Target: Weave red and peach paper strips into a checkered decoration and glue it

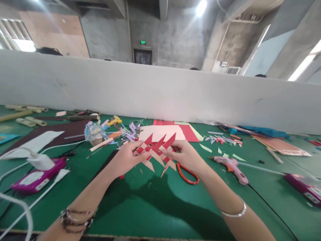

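Just above the green table (pixel 160 207), my left hand (pixel 126 158) pinches the left side of some woven red and pale-pink paper fish (pixel 158 147) between thumb and fingers. My right hand (pixel 187 154) grips the right side of the same woven paper. Pointed strips stick up and down from it, and small round eyes show on the weave. Whether these are separate pieces held together or one joined piece, I cannot tell. Red-handled scissors (pixel 188 174) lie under and beside my right hand, blades partly hidden.
Pink sheets (pixel 160 130) and red paper (pixel 189 133) lie behind the hands. A pink glue gun (pixel 232 165) rests at right, its cord trailing. Purple power strips (pixel 41 175) flank both sides. Paper scraps (pixel 131 134) pile at left. A white partition (pixel 160 92) bounds the back.
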The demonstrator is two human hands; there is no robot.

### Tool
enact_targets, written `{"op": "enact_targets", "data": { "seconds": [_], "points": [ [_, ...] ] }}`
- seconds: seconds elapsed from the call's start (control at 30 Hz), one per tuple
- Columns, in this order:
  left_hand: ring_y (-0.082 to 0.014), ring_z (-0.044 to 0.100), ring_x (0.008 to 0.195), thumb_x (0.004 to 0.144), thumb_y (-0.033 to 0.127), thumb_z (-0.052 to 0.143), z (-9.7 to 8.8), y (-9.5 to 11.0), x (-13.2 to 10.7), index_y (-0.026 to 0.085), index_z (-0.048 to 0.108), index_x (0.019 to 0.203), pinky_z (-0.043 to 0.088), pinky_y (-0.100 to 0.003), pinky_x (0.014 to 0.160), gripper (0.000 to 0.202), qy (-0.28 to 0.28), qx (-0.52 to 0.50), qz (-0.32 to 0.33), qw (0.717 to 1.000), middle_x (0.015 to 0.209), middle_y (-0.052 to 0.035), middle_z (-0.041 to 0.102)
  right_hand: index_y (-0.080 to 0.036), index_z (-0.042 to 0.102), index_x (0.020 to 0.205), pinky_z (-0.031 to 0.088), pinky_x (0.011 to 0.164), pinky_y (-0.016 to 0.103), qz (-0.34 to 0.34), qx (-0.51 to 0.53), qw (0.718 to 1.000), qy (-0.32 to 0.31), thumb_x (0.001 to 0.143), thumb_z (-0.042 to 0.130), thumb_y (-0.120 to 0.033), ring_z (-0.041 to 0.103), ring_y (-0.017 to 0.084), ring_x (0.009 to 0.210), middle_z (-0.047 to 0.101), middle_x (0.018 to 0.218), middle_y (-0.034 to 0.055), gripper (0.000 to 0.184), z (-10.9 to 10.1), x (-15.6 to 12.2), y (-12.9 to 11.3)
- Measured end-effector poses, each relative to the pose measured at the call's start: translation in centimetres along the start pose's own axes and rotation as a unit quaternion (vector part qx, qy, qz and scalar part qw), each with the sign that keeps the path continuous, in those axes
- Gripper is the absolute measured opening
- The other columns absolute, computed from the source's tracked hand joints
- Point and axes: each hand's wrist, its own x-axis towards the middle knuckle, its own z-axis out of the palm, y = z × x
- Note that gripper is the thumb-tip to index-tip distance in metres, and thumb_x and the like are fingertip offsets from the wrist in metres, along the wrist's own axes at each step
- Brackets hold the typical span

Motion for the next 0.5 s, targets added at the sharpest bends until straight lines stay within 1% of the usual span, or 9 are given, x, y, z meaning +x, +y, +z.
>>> {"op": "enact_targets", "data": {
  "seconds": [0.1,0.23,0.3,0.37,0.5],
  "points": [
    [-0.0157,0.056,0.068,0.075,0.051,0.051,-1.0,1.3,1.3,0.016,0.061,0.082,0.043,-0.024,0.062,0.038,0.028,0.007,0.026,0.999,0.076,-0.0025,0.066,-0.017,0.053,0.054,0.024,0.043,0.023,-0.016,-0.002,0.999,0.029,0.076,0.057,-0.048,0.029,0.007,0.046,0.042,0.051,-0.0035,0.037,-0.8,0.9,-1.1],
    [-0.0137,0.054,0.061,0.077,0.049,0.05,-1.6,2.2,2.8,0.016,0.06,0.082,0.039,-0.023,0.055,0.035,0.022,0.008,0.04,0.999,0.068,-0.0022,0.066,-0.018,0.058,0.059,0.026,0.045,0.024,-0.037,0.01,0.997,0.065,0.076,0.057,-0.047,0.032,0.007,0.048,0.042,0.052,-0.0033,0.034,-1.4,1.7,-1.2],
    [-0.0125,0.053,0.059,0.076,0.046,0.052,-1.6,2.3,3.5,0.016,0.06,0.081,0.037,-0.022,0.052,0.032,0.013,0.001,0.046,0.999,0.067,-0.0017,0.066,-0.019,0.058,0.059,0.027,0.046,0.024,-0.045,0.011,0.996,0.079,0.076,0.057,-0.046,0.033,0.008,0.05,0.043,0.052,-0.003,0.033,-1.7,2.0,-0.9],
    [-0.0118,0.051,0.058,0.075,0.044,0.054,-1.5,2.1,4.2,0.016,0.06,0.078,0.036,-0.022,0.052,0.028,0.007,-0.009,0.058,0.998,0.066,-0.0009,0.066,-0.019,0.059,0.059,0.029,0.048,0.024,-0.039,0.01,0.996,0.083,0.076,0.057,-0.045,0.034,0.008,0.051,0.048,0.053,-0.0023,0.031,-2.0,2.1,-0.5],
    [-0.0113,0.051,0.059,0.076,0.043,0.053,-1.4,1.8,5.3,0.017,0.062,0.075,0.038,-0.022,0.055,0.027,-0.013,-0.014,0.085,0.996,0.067,-0.0001,0.066,-0.019,0.061,0.065,0.03,0.049,0.025,-0.018,0.017,0.996,0.082,0.076,0.057,-0.043,0.035,0.008,0.052,0.058,0.06,-0.0004,0.027,-2.5,2.5,0.1]
  ]
}}
